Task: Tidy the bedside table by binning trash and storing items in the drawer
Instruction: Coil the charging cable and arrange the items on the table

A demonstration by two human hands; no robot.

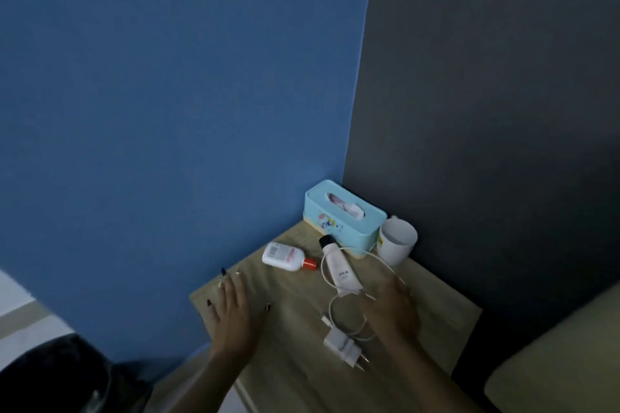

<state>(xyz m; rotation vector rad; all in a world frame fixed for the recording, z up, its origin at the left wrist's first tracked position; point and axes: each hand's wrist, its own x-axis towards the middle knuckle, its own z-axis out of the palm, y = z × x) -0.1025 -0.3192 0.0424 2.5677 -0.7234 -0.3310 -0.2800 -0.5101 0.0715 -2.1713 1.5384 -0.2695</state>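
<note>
The wooden bedside table [288, 298] stands in the corner of the room. My left hand [233, 310] hovers flat over its left part, fingers spread, holding nothing. My right hand [394, 308] is over the right part, fingers apart, beside the white cable [342, 308] and just past the foot of a white tube [339, 266]. A white charger plug [344, 347] lies near the front. A white bottle with a red cap [285, 255] lies on its side further back. Whether the right fingers touch the cable is unclear.
A light blue tissue box [342, 214] sits in the back corner with a white mug [396, 241] next to it. A dark bin [57, 375] stands at the lower left. A pale bed edge [553, 355] is at the right.
</note>
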